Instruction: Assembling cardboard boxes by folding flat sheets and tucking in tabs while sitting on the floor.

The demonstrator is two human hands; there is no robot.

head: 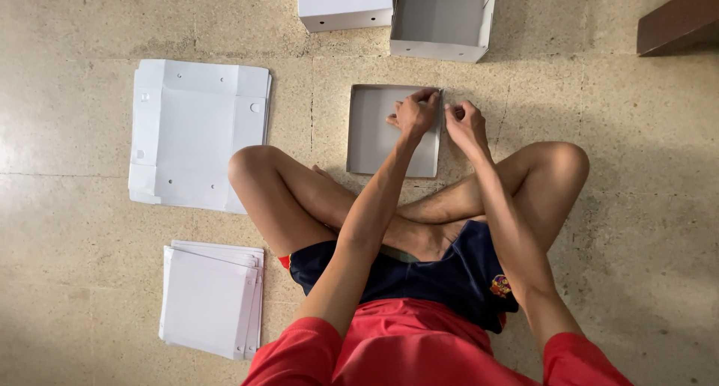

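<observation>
A: What is in the hands?

B: A shallow grey cardboard tray (378, 131), open side up, on the floor at upper centre of the frame. The left hand (416, 113) has its fingers curled over the tray's upper right corner; the right hand (464, 122) pinches the same right wall from outside.

A: Around it?

B: Flat white sheets (196, 131) at left, a stack of sheets (210, 300) at lower left, two folded boxes (442, 19) at top.
</observation>
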